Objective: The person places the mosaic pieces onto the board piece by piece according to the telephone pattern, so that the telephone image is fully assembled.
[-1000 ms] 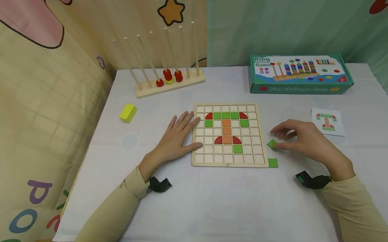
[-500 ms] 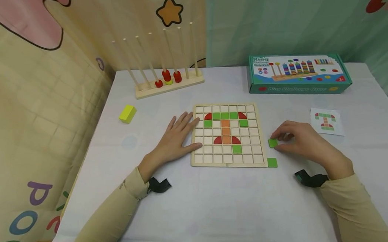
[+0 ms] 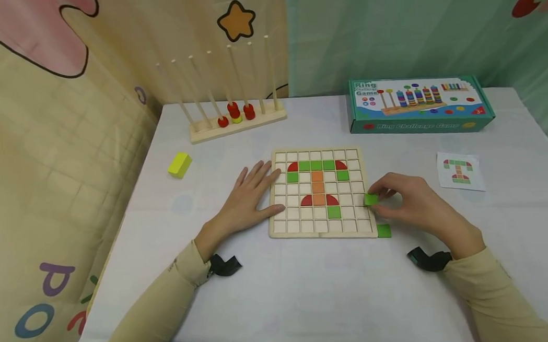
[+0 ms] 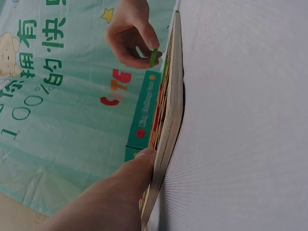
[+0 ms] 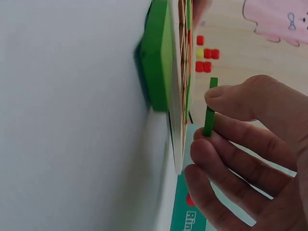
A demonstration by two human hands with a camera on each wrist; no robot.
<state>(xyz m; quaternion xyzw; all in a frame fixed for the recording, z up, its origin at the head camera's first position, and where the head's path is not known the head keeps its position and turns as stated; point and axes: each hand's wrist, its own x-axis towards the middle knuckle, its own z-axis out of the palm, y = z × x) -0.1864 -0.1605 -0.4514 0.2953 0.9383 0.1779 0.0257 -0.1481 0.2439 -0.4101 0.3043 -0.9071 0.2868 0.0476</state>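
Note:
A wooden grid board (image 3: 301, 227) lies flat on the table, with green squares, orange squares and red quarter-round tiles set in some of its cells. My left hand (image 3: 245, 199) rests spread at the board's left edge, fingertips and thumb touching the frame. Between thumb and fingers my right hand (image 3: 415, 204) pinches a green square tile (image 3: 371, 199), held above the board's right edge. In the right wrist view that tile (image 5: 211, 107) is seen edge-on, apart from the board. Another green tile (image 3: 384, 230) lies on the table against the board's lower right corner.
A pattern card (image 3: 460, 171) lies right of the board. Behind stand a green game box (image 3: 422, 125) and a wooden peg stand (image 3: 238, 127) with a few red and yellow rings. A yellow block (image 3: 179, 165) sits at the left.
My right hand has picked the green tile up off the table and carried it left to the board's right edge. The left hand has stayed in place.

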